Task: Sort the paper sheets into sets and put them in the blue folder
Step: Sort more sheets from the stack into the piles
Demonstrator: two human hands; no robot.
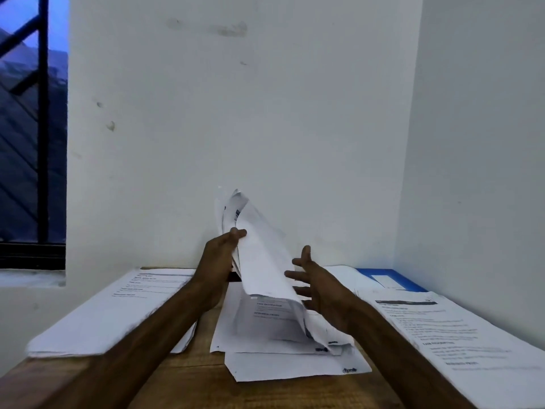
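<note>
While pinching the bunch [262, 261] by its top edge with the left hand [221, 255], hold tight, thumb on top. Looks floppy and bent, drooping at the low end onto the middle pile [289, 361] on the table [191, 382]. Bring in the right hand [321, 290], wide open with fingers spread just beside the bunch; cannot tell whether touching the paper. Slide it under the droopy end and catch from below to stop sheets slipping out. Peel off one sheet at a time, never two. Read the bold top line first. Then match it to the left pile [112, 317] or the right pile [442, 335]. Lay it down flat, with edges lined up. Go slow with such thin, slippery paper. Leave the folder [395, 280] alone for now. Lies at the back right by the wall, partly under paper, well apart from both hands. Fill it only after finishing every set.
</note>
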